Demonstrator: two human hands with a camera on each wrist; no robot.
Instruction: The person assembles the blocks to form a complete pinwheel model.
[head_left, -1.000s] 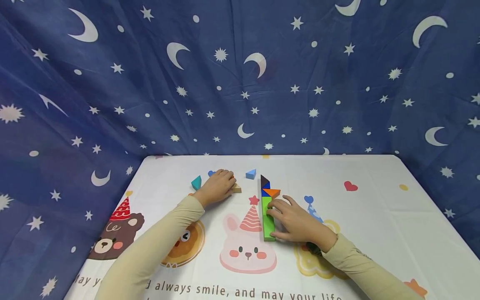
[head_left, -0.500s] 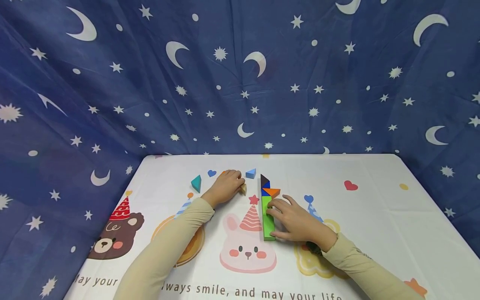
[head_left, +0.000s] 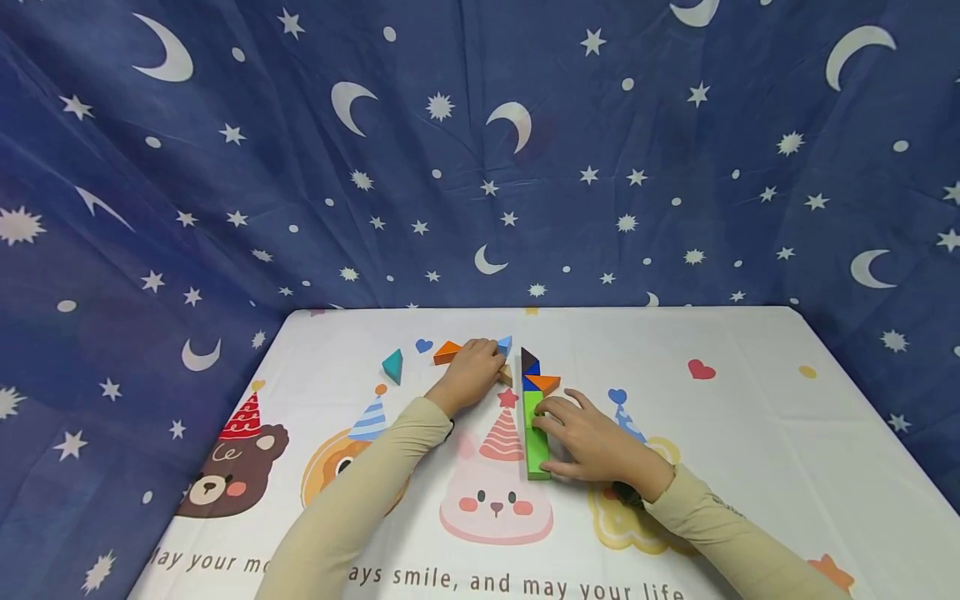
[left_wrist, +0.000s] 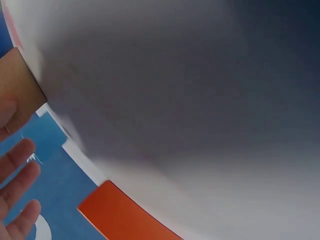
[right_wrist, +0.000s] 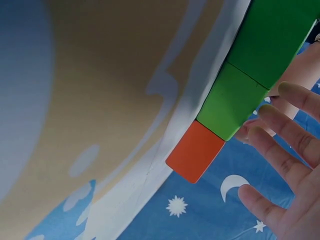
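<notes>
Green blocks (head_left: 536,454), two, set end to end, forming the near part of a row at mid-bench. Right hand (head_left: 592,442): fingers spread, tips along the row's right side, apparently steadying it. Orange triangle (head_left: 543,384), one, at the far end of the green pair, jutting right. Tan block (head_left: 506,376), one, left of the row and apart from it, pinched in the left hand (head_left: 471,375), remaining fingers extended. Blue pieces (head_left: 534,370) and a dark block (head_left: 528,359) finish the row. Step in hand, as judged: bringing the tan piece to the row; the next move would call for lining it up without nudging its neighbours. Loose, farther left: teal block (head_left: 393,366), second orange block (head_left: 446,353), pale blue block (head_left: 506,344), the last partly behind the left fingers; contact unclear. Bench (head_left: 750,433): white covering printed with party-hatted animals, hearts and lettering. Beyond: blue curtain (head_left: 660,133), creased, patterned with white moons and stars.
</notes>
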